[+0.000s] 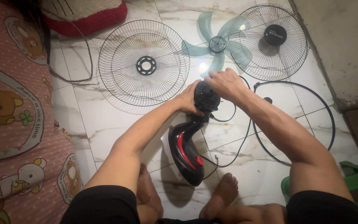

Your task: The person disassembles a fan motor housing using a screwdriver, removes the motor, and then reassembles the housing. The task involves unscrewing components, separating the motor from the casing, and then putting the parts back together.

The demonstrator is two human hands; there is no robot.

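We find no containers in view; every part lies loose on the floor (pixel 104 120), which is glossy white marble-look tile with brown veining.

The fan body (pixel 189 147) is the item in hand. It is a curved stand of smooth black plastic with a red stripe and a round red knob, its base near the bare feet and its round black motor head (pixel 206 96) raised toward the far side. The left hand (pixel 187 99) grips the motor head from the left side, fingers wrapped round it. The right hand (pixel 225 83) is closed over the top of the motor head, fingers curled down on it. Both hands therefore touch the same part, just beside each other.

Beyond the hands lie a round wire grille (pixel 143 64) with a black hub, a translucent pale blue blade (pixel 217 43), and a second wire grille (pixel 275 41) with a black centre cap. A thin black ring (pixel 332 120) lies to the right. A black cable (pixel 237 143) loops beside the body. At left, a pink dotted mattress (pixel 17 124) with bear prints.
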